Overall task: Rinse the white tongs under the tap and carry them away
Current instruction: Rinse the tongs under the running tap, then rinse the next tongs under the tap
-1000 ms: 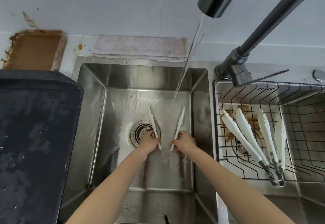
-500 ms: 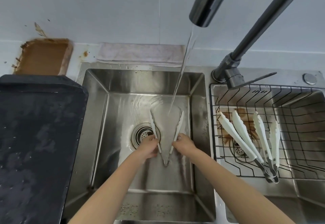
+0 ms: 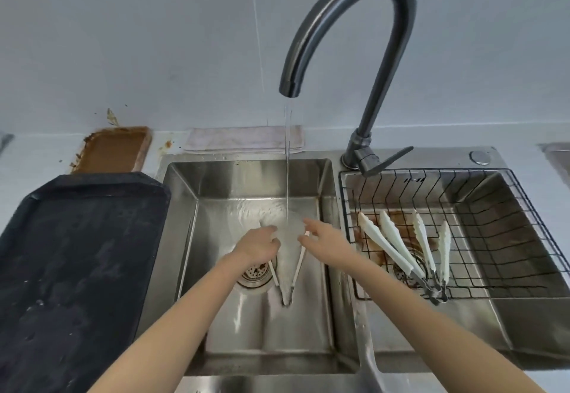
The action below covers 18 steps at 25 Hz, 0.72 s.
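**Tongs spread under the running tap**

In the left basin of the steel sink (image 3: 185, 238), low in the middle of the frame, the white tongs (image 3: 293, 272) lie spread in a V — hinge toward the bottom of the frame, the two arms opening toward the back wall. The left hand (image 3: 257, 249) covers the upper part of the left arm of the tongs, its fingers curled down over it in a grasp. The right hand (image 3: 320, 243) sits at the upper end of the right arm; the index finger points up and left while the thumb and the other fingers appear to pinch the tip, though blur makes the grip hard to read. A thin stream of water (image 3: 287, 161) falls from the dark gooseneck tap (image 3: 354, 22) and lands between the two hands, spreading over the basin floor. The drain (image 3: 254, 275) shows just below the left wrist.

At the right of the frame a black wire basket (image 3: 524, 223) sits in the second basin and holds two more pairs of white tongs (image 3: 401, 250), lying side by side with hinges toward the bottom. On the counter at the left rests a large black tray (image 3: 77, 269); behind it — upper left — lies a brown-stained tray (image 3: 114, 148), and a folded cloth (image 3: 240, 139) lies along the back edge of the sink.
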Motion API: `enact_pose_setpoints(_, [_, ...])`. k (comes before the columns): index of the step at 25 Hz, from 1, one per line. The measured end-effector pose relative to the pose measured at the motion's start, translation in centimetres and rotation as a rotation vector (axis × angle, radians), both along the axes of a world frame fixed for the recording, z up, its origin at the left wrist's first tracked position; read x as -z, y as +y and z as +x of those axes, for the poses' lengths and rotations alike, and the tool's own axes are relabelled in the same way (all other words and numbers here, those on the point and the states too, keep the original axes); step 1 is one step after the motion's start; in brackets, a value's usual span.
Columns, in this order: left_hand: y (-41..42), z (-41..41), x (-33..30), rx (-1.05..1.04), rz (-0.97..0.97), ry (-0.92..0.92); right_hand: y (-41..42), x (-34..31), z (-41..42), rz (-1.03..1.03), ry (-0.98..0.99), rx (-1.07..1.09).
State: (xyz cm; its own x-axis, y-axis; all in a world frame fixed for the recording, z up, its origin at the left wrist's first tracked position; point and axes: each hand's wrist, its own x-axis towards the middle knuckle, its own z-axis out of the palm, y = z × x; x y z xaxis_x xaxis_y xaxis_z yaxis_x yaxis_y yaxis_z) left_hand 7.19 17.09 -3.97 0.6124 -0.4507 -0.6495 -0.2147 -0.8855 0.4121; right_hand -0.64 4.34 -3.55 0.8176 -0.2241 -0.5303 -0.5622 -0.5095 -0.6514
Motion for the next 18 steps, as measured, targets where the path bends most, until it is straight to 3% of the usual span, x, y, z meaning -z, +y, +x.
enact_pose_setpoints(9, [-6.2, -3.7, -5.2, 0.305, -0.075, -0.354, -7.8, -4.4, -6.0, -0.182, -0.091, 0.069])
enact_pose_setpoints(18, [-14.3, -9.0, -4.8, 0.405, -0.127, -0.269, -15.0, -3.0, -10.6, -0.26, 0.077, 0.161])
